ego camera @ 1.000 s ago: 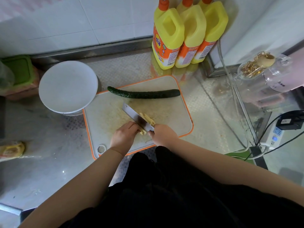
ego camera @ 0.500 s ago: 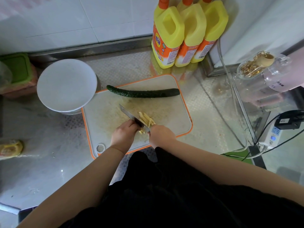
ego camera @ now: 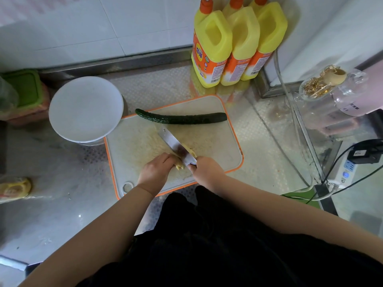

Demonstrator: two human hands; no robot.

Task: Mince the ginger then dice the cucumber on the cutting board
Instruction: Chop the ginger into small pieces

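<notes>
Orange-rimmed cutting board (ego camera: 209, 141) lies flat on the steel table (ego camera: 62, 204), with a hanging hole at its near left corner. Pale yellow ginger (ego camera: 187, 154), cut into thin strips, sits in a small heap near the board's front edge. Right hand (ego camera: 207, 170) grips the knife (ego camera: 176, 147) by its handle, fingers curled round it; the blade runs away and to the left across the ginger heap, its flat side partly turned up. Left hand (ego camera: 156, 171) rests on the near left part of the ginger with fingers curled down onto the strips, knuckles just beside the blade. Some strips show under the fingertips, others beyond the blade on its right side. Whether the blade edge is touching the board cannot be told.

Cucumber (ego camera: 180, 118), whole and dark green, lies across the far part of the board, its left tip reaching the board's far left edge.

White round plate (ego camera: 86, 108) stands just left of the board, overlapping its far left corner. Three yellow bottles (ego camera: 238, 44) with orange caps stand together against the tiled wall behind the board. A green-lidded box (ego camera: 24, 88) sits at far left. A clear jar (ego camera: 329, 85) holding gold clips lies at right, above a power strip (ego camera: 346, 172) with cables.
</notes>
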